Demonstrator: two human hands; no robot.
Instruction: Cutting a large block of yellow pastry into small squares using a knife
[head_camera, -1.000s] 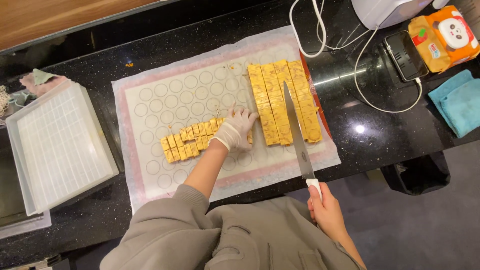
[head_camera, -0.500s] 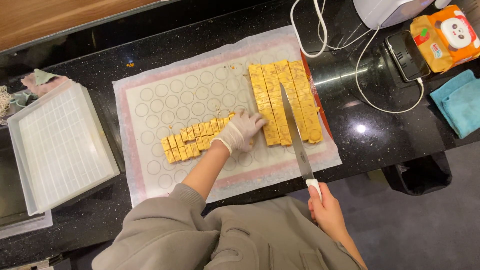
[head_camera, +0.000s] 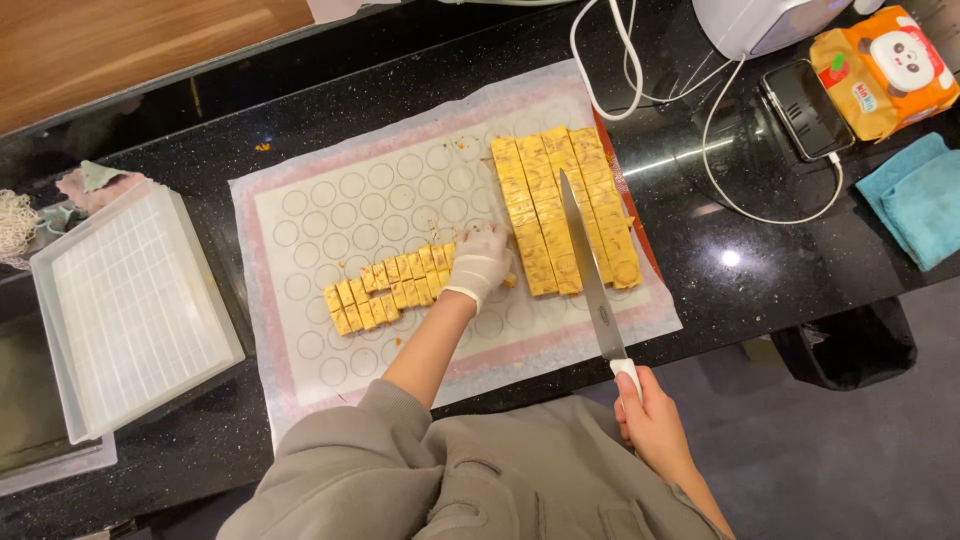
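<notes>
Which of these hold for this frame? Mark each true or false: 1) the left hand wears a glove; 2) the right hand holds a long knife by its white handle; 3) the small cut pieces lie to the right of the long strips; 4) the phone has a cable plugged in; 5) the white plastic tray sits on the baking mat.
1) True: the left hand wears a pale glove and rests at the end of the row of cut pieces.
2) True: the right hand has its grip on the knife, whose blade lies over the long strips.
3) False: the cut pieces lie to the left of the strips.
4) True: a white cable reaches the phone.
5) False: the white tray sits on the black counter, left of the baking mat.
</notes>
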